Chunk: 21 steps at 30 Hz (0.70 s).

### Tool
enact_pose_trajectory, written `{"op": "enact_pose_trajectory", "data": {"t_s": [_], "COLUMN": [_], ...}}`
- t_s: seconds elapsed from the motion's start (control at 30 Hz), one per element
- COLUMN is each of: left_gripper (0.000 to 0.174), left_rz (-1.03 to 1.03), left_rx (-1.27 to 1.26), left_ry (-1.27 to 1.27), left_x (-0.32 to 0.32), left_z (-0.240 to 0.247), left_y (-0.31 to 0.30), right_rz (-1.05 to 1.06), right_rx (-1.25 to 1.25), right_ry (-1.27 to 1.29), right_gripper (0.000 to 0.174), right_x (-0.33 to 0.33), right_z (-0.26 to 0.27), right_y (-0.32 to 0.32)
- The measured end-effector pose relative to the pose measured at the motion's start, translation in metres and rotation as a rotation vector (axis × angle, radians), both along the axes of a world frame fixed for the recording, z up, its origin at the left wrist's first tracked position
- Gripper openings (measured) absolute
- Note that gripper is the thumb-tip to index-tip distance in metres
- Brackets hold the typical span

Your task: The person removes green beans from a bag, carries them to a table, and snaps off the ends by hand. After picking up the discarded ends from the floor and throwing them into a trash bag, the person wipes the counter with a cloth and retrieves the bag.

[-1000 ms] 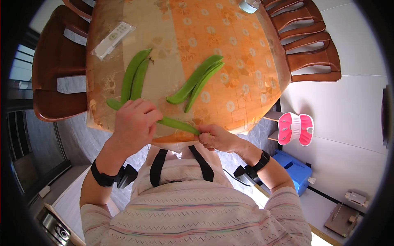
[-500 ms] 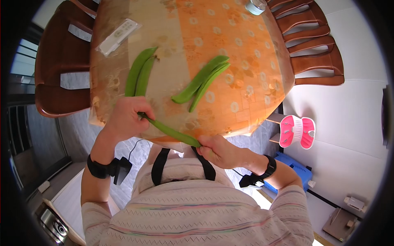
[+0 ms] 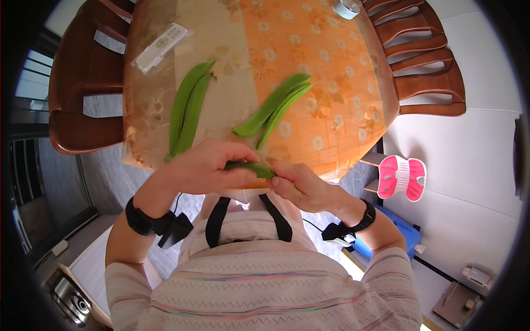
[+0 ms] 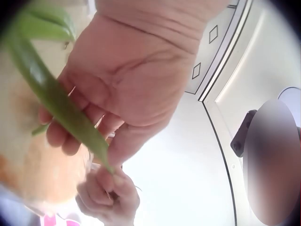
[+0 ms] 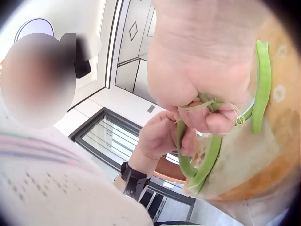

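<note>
Over the near table edge, my right hand [image 3: 301,187] pinches one end of a flat green bean pod [image 3: 259,168]. Thin green strings [image 5: 214,104] hang among the right fingers in the right wrist view. My left hand [image 3: 205,166] is close beside the right, its thumb and fingers round the same pod. The left wrist view shows the pod [image 4: 59,101] slanting across the left fingers, its tip at the right fingertips. Two pods [image 3: 190,107] lie just beyond the left hand, their near ends partly hidden by it. Another small bunch of pods [image 3: 276,105] lies to the right.
A patterned orange and beige cloth [image 3: 326,66] covers the table. A white remote in clear wrapping [image 3: 163,47] lies at the far left and a glass jar [image 3: 346,8] at the far right. Wooden chairs [image 3: 83,105] flank the table; a pink and white seat [image 3: 402,177] stands to the right.
My left hand first drew back left as a fist at the pod's far end, then slid right along the pod towards the right hand. The right hand keeps its pinch, shifting slightly.
</note>
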<state>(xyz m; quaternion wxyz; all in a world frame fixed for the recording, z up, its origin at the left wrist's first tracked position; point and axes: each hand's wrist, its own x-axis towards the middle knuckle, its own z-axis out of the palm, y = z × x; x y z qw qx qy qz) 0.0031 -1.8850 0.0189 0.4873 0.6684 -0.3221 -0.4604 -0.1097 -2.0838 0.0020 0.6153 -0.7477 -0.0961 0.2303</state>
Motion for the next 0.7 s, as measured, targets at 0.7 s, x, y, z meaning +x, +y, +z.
{"op": "enact_pose_trajectory", "data": {"t_s": [0.7], "left_gripper": [0.012], "left_rz": [0.335], "left_rx": [0.207], "left_ry": [-0.990], "left_x": [-0.045], "left_z": [-0.043], "left_y": [-0.045], "right_rz": [-0.395], "right_rx": [-0.225], "right_ry": [0.144], "right_gripper": [0.023], "right_x": [0.031], "right_z": [-0.060], "right_y": [0.013]}}
